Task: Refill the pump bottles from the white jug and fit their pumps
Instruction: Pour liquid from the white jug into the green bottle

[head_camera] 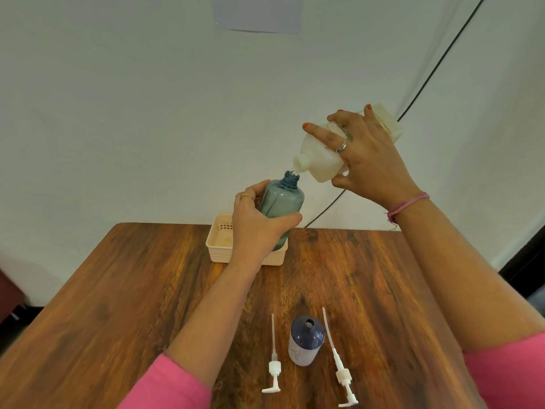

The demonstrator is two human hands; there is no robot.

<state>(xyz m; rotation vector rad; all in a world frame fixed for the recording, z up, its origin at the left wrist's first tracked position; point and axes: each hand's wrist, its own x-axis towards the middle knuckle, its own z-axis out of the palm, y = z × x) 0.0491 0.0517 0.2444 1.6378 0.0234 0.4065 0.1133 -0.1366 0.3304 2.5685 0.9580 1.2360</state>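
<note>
Right hand grips tipped jug, spout just above neck of blue bottle gripped by left hand in air over basket: narrow neck, any wobble likely spills onto counter.

This looks like a makeshift recording corner in an ordinary room rather than a kitchen or lab; a wooden worktop with rounded corners stands against a plain white sheet hung as a backdrop, creased and draped; a black cable runs slantwise across it; a pale paper is stuck high on the cloth; a dark gap shows at the sheet's right edge; a reddish-brown piece of furniture sits low at the left; a small peach basket rests at the worktop's far edge.
</note>
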